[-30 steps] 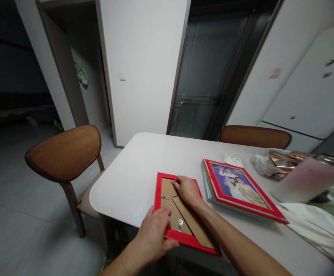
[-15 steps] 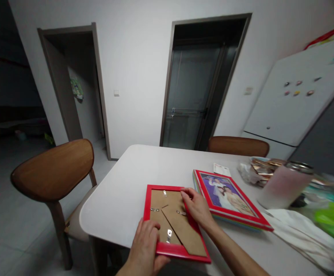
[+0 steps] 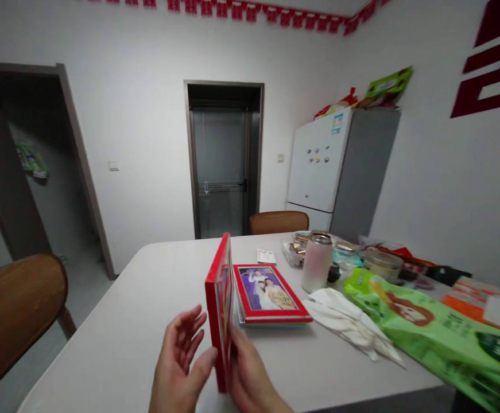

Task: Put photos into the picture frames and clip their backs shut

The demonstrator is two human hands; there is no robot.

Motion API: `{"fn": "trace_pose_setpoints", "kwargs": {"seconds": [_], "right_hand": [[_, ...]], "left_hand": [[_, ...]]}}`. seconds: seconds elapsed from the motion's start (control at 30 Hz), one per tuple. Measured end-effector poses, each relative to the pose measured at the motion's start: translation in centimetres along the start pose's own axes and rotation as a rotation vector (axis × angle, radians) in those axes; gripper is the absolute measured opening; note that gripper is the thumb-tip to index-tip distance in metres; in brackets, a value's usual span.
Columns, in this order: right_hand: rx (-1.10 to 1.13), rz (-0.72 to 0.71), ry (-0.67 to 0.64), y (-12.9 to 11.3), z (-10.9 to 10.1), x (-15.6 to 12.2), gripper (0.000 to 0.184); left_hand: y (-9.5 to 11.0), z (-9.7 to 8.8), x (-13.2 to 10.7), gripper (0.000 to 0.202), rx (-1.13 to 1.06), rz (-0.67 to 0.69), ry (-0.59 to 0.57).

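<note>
A red picture frame (image 3: 217,304) stands upright, nearly edge-on to me, above the near part of the table. My right hand (image 3: 250,370) grips it from the right, its fingertips partly hidden by the frame. On the other side is my left hand (image 3: 181,358), fingers spread and curved, the thumb at the frame's edge; whether the thumb presses on it I cannot tell. Just beyond, a second red picture frame (image 3: 271,316) with a photo of people in it lies face up on top of other flat things.
On the white table (image 3: 146,298) are a small card (image 3: 266,256), a pink-white tumbler (image 3: 317,267), white cloth gloves or a similar cloth (image 3: 347,318) and a green bag (image 3: 434,330). Plastic containers crowd behind. Wooden chairs (image 3: 21,310) stand left and at the far side.
The red frame has turned from back side up to upright and edge-on. My left hand has loosened from its lower left corner. The view has swung right and up.
</note>
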State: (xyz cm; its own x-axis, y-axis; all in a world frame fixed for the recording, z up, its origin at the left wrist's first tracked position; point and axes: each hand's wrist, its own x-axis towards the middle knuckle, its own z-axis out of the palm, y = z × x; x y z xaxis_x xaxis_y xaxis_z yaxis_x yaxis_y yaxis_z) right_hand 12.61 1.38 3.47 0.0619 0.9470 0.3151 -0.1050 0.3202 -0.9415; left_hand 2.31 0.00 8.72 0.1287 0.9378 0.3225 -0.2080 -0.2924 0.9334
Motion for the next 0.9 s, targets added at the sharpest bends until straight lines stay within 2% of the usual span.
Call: {"fn": "trace_pose_setpoints", "kwargs": {"seconds": [0.07,0.13,0.17,0.27,0.4,0.5,0.67,0.8,0.9], "right_hand": [[0.131,0.142,0.172,-2.2,-4.1,1.3,0.036],[0.079,0.225,0.193,-4.0,-8.4,2.9,0.034],[0.049,0.251,0.207,-4.5,-10.5,3.7,0.031],[-0.058,0.304,0.262,-4.9,-15.8,5.9,0.019],[-0.189,0.359,0.329,-3.7,-20.1,7.2,0.012],[-0.245,0.390,0.347,-2.6,-21.7,7.4,0.014],[-0.253,0.436,0.347,-1.0,-22.7,6.5,0.024],[-0.197,0.456,0.319,0.4,-21.7,5.6,0.032],[-0.151,0.438,0.286,1.7,-19.7,6.6,0.036]], "left_hand": [[1.7,1.4,1.8,0.063,-0.109,-0.013,-0.038],[2.0,3.0,3.5,0.062,-0.181,-0.074,-0.114],[1.4,3.9,4.2,0.060,-0.191,-0.113,-0.156],[-2.3,6.3,5.8,0.048,-0.073,-0.154,-0.215],[-8.1,8.4,7.1,0.036,0.134,-0.132,-0.171],[-10.6,8.7,7.5,0.037,0.222,-0.123,-0.147],[-12.4,8.3,6.9,0.050,0.318,-0.166,-0.162],[-13.2,7.6,6.5,0.064,0.365,-0.209,-0.194],[-13.6,6.1,7.6,0.069,0.415,-0.217,-0.138]]}}
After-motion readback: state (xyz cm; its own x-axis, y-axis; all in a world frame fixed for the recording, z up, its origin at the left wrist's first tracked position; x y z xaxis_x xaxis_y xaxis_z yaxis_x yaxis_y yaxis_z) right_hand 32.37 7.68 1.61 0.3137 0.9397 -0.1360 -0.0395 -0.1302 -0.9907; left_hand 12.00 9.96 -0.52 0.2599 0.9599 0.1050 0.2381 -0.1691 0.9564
